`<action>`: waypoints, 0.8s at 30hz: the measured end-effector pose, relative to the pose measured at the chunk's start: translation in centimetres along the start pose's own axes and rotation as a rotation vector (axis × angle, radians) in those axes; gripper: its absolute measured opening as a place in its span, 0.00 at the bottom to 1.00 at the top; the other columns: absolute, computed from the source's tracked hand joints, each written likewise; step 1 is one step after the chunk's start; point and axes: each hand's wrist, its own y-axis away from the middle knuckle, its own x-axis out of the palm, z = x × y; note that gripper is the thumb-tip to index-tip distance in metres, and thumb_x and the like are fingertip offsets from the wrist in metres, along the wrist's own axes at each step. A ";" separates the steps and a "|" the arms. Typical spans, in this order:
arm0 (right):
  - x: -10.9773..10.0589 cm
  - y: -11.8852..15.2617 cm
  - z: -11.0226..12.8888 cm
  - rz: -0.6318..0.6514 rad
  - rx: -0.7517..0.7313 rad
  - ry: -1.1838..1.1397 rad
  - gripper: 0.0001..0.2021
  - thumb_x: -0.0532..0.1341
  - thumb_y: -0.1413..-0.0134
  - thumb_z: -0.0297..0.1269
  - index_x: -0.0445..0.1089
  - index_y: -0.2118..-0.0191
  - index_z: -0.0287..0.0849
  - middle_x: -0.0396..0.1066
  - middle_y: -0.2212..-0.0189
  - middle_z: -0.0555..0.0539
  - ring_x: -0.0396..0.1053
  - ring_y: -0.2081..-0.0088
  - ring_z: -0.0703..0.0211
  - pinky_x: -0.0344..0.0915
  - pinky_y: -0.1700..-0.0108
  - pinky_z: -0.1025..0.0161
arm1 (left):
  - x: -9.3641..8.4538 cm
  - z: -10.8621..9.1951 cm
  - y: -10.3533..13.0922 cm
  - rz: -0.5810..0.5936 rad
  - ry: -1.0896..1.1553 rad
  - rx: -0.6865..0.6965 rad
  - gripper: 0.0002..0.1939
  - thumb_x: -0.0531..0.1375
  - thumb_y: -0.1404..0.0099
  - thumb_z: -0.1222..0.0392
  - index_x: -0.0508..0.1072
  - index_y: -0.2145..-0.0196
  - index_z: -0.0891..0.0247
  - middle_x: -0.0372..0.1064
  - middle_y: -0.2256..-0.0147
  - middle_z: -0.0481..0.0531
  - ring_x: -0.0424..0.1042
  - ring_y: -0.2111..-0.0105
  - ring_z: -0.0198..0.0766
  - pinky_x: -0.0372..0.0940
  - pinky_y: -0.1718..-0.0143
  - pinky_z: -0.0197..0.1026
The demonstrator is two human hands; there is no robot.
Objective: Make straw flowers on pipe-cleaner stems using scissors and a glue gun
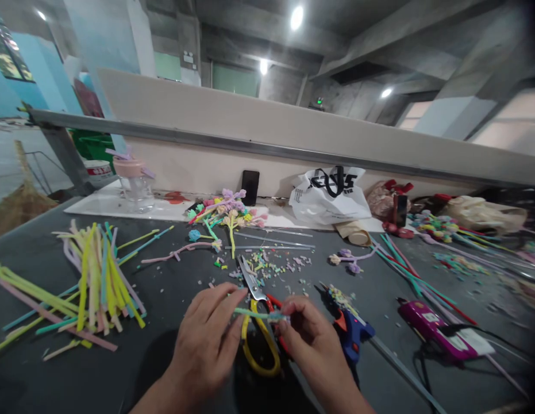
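A short light-green stem [252, 313] is stretched between my hands above the table. My left hand [207, 333] pinches its left end between thumb and fingers. My right hand [308, 339] pinches the other end, where a small bluish and pinkish piece [276, 316] shows at the fingertips. Beneath both hands lie scissors [261, 339] with one yellow and one red handle loop, blades pointing away. Beyond them small coloured clippings [267, 261] are scattered. A blue glue gun [355, 336] rests just right of my right hand.
Fuzzy coloured stems [99, 276] are heaped at left. Finished-looking fuzzy flowers [230, 213], a phone [250, 187] and a white bag [330, 195] stand along the back. A purple power strip [439, 330] with cables lies right; a plastic cup [135, 187] stands back left.
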 end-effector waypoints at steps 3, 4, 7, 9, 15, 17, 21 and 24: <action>-1.2 0.2 -0.3 0.083 -0.137 0.084 0.04 0.58 0.51 0.29 0.62 0.71 0.44 0.60 0.70 0.49 0.60 0.69 0.61 0.60 0.68 0.65 | -0.1 0.1 0.0 -0.019 0.038 0.014 0.17 0.54 0.41 0.69 0.66 0.53 0.65 0.67 0.56 0.59 0.64 0.54 0.43 0.59 0.52 0.47; -1.5 0.2 -0.4 0.099 -0.163 0.103 0.04 0.57 0.50 0.28 0.61 0.71 0.45 0.60 0.69 0.49 0.61 0.69 0.61 0.60 0.68 0.65 | 0.0 0.0 0.1 0.004 0.064 0.029 0.17 0.54 0.41 0.69 0.66 0.53 0.65 0.67 0.57 0.58 0.64 0.55 0.42 0.59 0.52 0.47; -1.9 0.4 -0.4 0.141 -0.231 0.159 0.06 0.55 0.50 0.26 0.60 0.70 0.45 0.60 0.68 0.48 0.61 0.67 0.59 0.60 0.67 0.64 | 0.6 -0.4 0.2 0.130 0.167 0.070 0.14 0.53 0.40 0.68 0.68 0.55 0.64 0.69 0.60 0.56 0.66 0.58 0.41 0.61 0.54 0.46; -1.8 0.4 -0.4 0.174 -0.278 0.200 0.07 0.55 0.50 0.25 0.60 0.70 0.45 0.61 0.68 0.48 0.62 0.66 0.59 0.61 0.65 0.64 | 0.9 -0.6 0.4 0.217 0.228 0.075 0.13 0.52 0.39 0.66 0.68 0.56 0.64 0.71 0.61 0.56 0.67 0.60 0.40 0.62 0.56 0.45; -1.4 0.0 0.2 0.278 -0.346 0.255 0.07 0.56 0.52 0.24 0.61 0.69 0.44 0.62 0.68 0.48 0.62 0.65 0.59 0.61 0.62 0.63 | 1.0 -1.0 0.4 0.441 0.419 -0.122 0.11 0.50 0.37 0.62 0.71 0.61 0.59 0.72 0.68 0.51 0.70 0.67 0.37 0.62 0.66 0.38; -1.4 -0.1 0.5 0.313 -0.307 0.217 0.09 0.56 0.51 0.26 0.61 0.63 0.44 0.62 0.64 0.47 0.62 0.65 0.60 0.62 0.63 0.63 | 0.9 -1.1 0.1 0.509 0.534 -0.304 0.10 0.51 0.38 0.60 0.72 0.67 0.60 0.71 0.71 0.49 0.69 0.70 0.36 0.62 0.68 0.36; -2.0 -0.1 0.9 0.310 -0.131 0.092 0.22 0.57 0.48 0.35 0.52 0.48 0.48 0.63 0.63 0.47 0.62 0.72 0.64 0.63 0.70 0.65 | 0.9 -1.0 -0.7 0.538 0.878 -0.816 0.10 0.53 0.40 0.57 0.67 0.76 0.64 0.64 0.80 0.46 0.63 0.84 0.29 0.54 0.83 0.30; -2.9 0.1 0.8 0.158 0.046 0.032 0.14 0.56 0.47 0.44 0.60 0.56 0.47 0.63 0.73 0.52 0.60 0.78 0.66 0.60 0.77 0.68 | 0.8 -0.9 -1.2 0.495 1.113 -1.045 0.13 0.54 0.41 0.54 0.63 0.78 0.64 0.62 0.82 0.44 0.57 0.89 0.25 0.46 0.87 0.30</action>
